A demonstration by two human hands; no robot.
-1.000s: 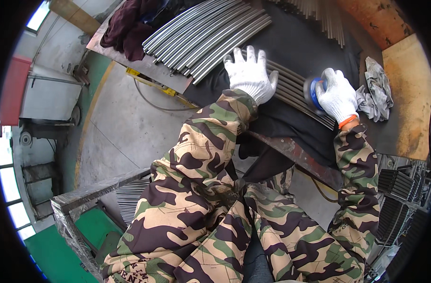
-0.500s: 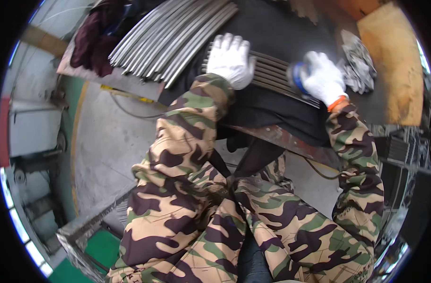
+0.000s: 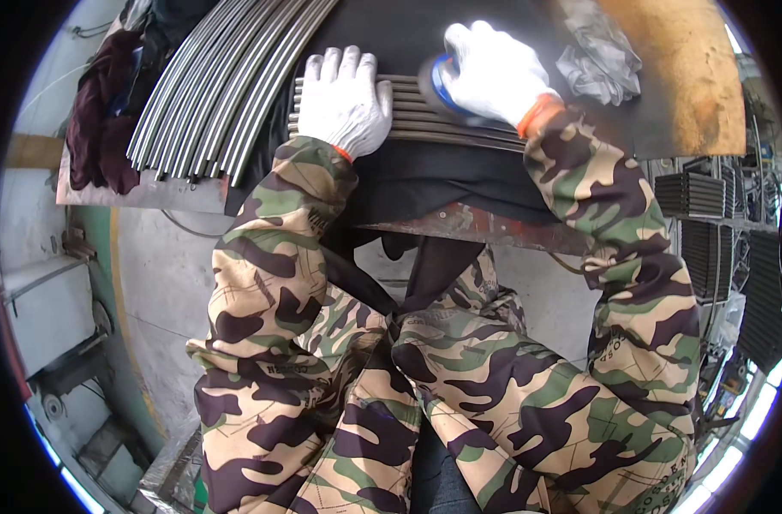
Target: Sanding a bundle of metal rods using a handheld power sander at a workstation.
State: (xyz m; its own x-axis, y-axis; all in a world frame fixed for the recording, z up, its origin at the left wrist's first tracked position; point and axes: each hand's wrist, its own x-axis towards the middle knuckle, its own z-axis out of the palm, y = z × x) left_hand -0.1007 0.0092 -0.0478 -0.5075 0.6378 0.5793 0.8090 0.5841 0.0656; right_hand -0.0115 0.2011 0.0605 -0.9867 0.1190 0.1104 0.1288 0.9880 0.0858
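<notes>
Both hands wear white gloves. My left hand [image 3: 344, 103] lies flat, fingers stretched out, on the left end of a row of thin metal rods [image 3: 408, 111]. These lie side by side on a black cloth [image 3: 425, 184] and run left to right. Over the same rods, my right hand [image 3: 498, 73] is closed around a round blue-edged object [image 3: 443, 81], smeared by motion; its exact kind is not clear. The glove covers most of it, and its underside faces the rods.
A larger spread of shiny, slightly curved metal rods [image 3: 228, 86] lies on the table at the left, beside a dark red cloth [image 3: 104, 120]. Crumpled grey-white material [image 3: 601, 60] and a wooden board [image 3: 682, 77] are at the right. Dark stacked pieces [image 3: 692, 195] stand farther right.
My right hand has moved left along the rods with the blue-edged object, closer to my left hand. The left hand still rests on the rod ends. The whole view has shifted and turned.
</notes>
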